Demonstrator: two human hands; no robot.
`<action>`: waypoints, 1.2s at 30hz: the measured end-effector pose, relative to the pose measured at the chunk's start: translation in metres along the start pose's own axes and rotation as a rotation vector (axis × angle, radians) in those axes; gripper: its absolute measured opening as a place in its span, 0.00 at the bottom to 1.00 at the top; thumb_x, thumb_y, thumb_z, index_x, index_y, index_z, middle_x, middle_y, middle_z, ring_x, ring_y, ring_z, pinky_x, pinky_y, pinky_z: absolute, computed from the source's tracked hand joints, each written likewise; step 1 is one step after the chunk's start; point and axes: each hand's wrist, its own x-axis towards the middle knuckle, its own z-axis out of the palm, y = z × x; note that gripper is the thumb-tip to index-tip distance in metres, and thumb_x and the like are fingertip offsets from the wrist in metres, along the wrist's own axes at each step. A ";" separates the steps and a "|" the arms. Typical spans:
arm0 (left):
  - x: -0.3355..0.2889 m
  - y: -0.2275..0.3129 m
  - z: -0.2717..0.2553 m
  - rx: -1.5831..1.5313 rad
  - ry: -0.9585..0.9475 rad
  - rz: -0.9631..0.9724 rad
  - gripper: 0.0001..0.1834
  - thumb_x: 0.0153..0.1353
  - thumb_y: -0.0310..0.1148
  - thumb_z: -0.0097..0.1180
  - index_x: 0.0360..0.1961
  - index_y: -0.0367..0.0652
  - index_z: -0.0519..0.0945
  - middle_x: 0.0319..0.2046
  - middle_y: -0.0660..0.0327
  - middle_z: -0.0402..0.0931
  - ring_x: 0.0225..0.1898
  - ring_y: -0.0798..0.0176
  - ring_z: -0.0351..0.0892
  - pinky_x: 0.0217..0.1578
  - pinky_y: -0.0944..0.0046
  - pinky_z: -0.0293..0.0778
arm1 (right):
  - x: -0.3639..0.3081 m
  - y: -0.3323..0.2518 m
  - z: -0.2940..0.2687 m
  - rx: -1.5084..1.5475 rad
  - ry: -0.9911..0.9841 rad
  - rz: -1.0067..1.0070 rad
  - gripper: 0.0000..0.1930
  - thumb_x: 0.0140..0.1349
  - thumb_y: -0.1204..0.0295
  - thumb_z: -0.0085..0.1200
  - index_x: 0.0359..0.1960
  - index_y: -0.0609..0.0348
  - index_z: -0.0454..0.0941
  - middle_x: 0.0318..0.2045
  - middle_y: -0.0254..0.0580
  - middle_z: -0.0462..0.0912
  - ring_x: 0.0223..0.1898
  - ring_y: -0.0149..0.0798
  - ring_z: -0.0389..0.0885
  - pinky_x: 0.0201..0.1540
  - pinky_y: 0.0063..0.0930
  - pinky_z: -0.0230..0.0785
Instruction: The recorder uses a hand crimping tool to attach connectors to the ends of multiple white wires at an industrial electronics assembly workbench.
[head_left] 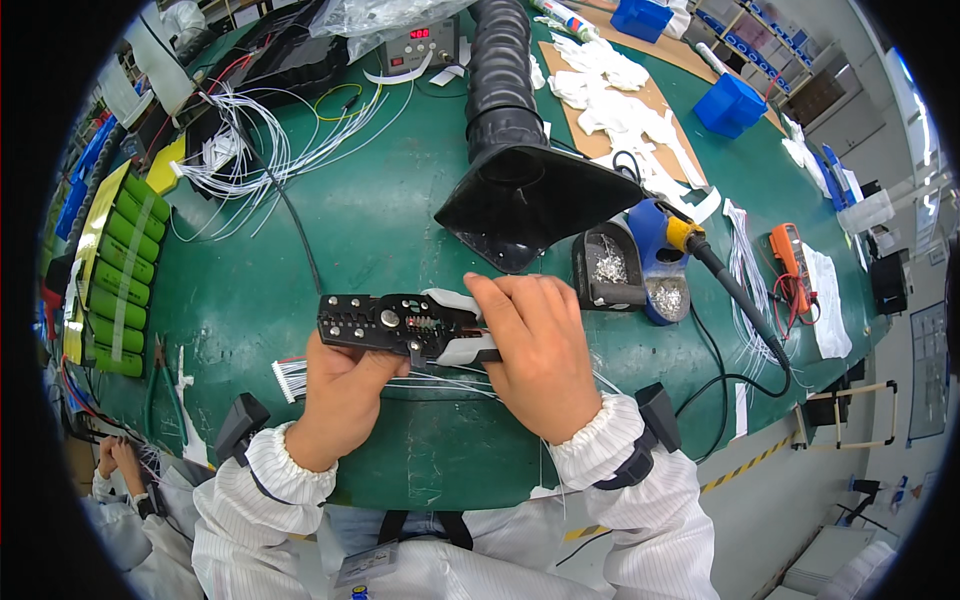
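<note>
Seen from the head camera, a worker in a striped white smock holds a black wire stripper [375, 318] level between both hands over a green bench [400, 230]. The right hand [540, 350] is closed around the grey handles [465, 350], apparently to control the squeeze, while the left hand [345, 400] tucks under the tool's head, thumb along its lower edge, probably for support; its fingertips are hidden, so whether it grips tool, wire or both cannot be told. White wires [450, 382] run below the tool from a white connector [290, 380] just left of the left hand, presumably laid there for easy reach. Beyond the right hand, a black funnel-shaped hood [540, 195] faces the bench, likely to draw fumes; to that hand's right, a soldering iron [700, 245] sits in a blue stand [655, 235], seemingly parked clear of the fingers. Green-handled pliers [165, 395] and a green battery pack [125, 270] lie left of the left hand.
</note>
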 end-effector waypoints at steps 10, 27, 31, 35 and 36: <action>-0.003 0.004 0.012 0.138 0.063 0.037 0.07 0.69 0.26 0.45 0.35 0.42 0.76 0.27 0.70 0.73 0.23 0.77 0.60 0.24 0.70 0.55 | -0.004 -0.006 0.004 0.261 -0.157 0.061 0.29 0.43 0.82 0.66 0.51 0.62 0.73 0.38 0.44 0.76 0.41 0.49 0.78 0.45 0.41 0.73; -0.005 0.011 0.025 0.093 0.103 0.173 0.13 0.68 0.30 0.46 0.24 0.45 0.64 0.17 0.71 0.57 0.19 0.76 0.50 0.21 0.67 0.49 | -0.006 -0.036 0.008 0.700 -0.253 0.343 0.17 0.59 0.76 0.63 0.46 0.64 0.70 0.38 0.57 0.79 0.38 0.64 0.79 0.39 0.49 0.73; -0.011 0.010 0.009 0.053 0.065 0.249 0.17 0.68 0.29 0.44 0.22 0.46 0.55 0.15 0.68 0.52 0.19 0.73 0.47 0.21 0.65 0.47 | 0.009 -0.018 -0.017 1.002 -0.021 0.813 0.15 0.72 0.63 0.57 0.48 0.65 0.74 0.33 0.35 0.80 0.33 0.30 0.77 0.38 0.31 0.73; -0.003 0.005 -0.001 0.177 0.091 0.255 0.17 0.69 0.29 0.44 0.22 0.45 0.56 0.16 0.68 0.54 0.19 0.73 0.49 0.21 0.66 0.49 | -0.002 0.004 -0.022 1.122 0.203 0.694 0.19 0.71 0.60 0.59 0.50 0.64 0.76 0.33 0.33 0.79 0.34 0.25 0.74 0.38 0.22 0.69; -0.002 0.002 -0.002 0.250 0.103 0.222 0.17 0.70 0.30 0.44 0.22 0.45 0.57 0.16 0.68 0.55 0.19 0.73 0.49 0.21 0.66 0.50 | 0.001 0.004 -0.021 1.134 0.208 0.702 0.20 0.71 0.59 0.59 0.50 0.65 0.77 0.33 0.33 0.79 0.34 0.26 0.75 0.38 0.22 0.69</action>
